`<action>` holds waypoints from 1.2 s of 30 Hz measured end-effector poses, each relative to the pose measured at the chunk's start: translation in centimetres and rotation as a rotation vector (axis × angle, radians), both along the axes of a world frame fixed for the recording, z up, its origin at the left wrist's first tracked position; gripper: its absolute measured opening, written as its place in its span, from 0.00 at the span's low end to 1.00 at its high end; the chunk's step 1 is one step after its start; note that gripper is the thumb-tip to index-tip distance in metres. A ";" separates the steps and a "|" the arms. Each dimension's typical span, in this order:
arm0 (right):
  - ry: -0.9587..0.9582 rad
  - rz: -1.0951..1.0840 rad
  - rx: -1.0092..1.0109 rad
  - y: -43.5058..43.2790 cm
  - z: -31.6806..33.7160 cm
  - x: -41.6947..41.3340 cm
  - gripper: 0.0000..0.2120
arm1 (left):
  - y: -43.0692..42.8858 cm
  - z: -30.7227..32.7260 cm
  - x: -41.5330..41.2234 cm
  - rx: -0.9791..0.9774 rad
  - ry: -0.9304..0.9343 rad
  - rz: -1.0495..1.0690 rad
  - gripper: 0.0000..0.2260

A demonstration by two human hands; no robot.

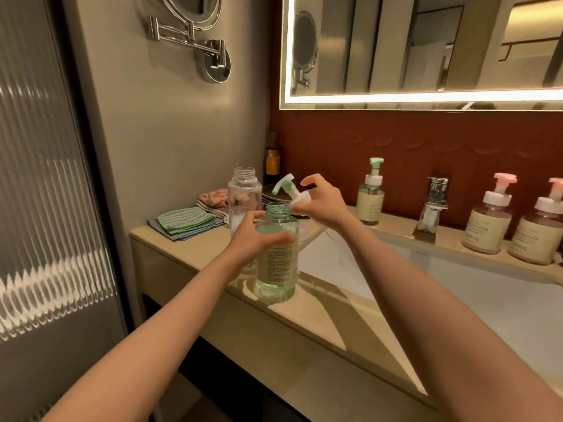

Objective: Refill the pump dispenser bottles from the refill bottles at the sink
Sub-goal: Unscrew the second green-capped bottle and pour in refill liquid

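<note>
A clear dispenser bottle with green liquid and a paper label stands uncapped on the counter's front edge. My left hand grips its shoulder. My right hand holds the removed green and white pump head, tilted, just above and behind the bottle's open neck. An empty clear bottle with no cap stands upright behind the left hand. A green pump bottle stands capped on the ledge left of the faucet.
The white sink basin lies to the right, with a chrome faucet on the back ledge. Two pink pump bottles stand at far right. Folded cloths and a dark bottle occupy the counter's back left corner.
</note>
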State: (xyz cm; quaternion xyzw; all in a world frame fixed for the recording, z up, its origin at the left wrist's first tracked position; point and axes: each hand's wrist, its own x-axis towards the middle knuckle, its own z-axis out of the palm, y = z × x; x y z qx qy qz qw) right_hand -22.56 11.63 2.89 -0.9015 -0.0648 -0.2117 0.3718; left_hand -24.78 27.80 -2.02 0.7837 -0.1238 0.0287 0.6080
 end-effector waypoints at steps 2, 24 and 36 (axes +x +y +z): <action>0.053 -0.018 -0.047 0.8 -1.5 1.0 0.26 | 0.8 0.1 -0.2 0.008 -0.006 -0.012 0.38; 0.336 -0.115 -0.350 5.8 -7.5 7.1 0.13 | 2.9 -2.3 0.6 -0.087 -0.055 -0.083 0.30; 0.172 0.121 0.236 5.5 -1.9 4.0 0.20 | 3.1 -2.3 0.3 -0.137 -0.040 -0.108 0.36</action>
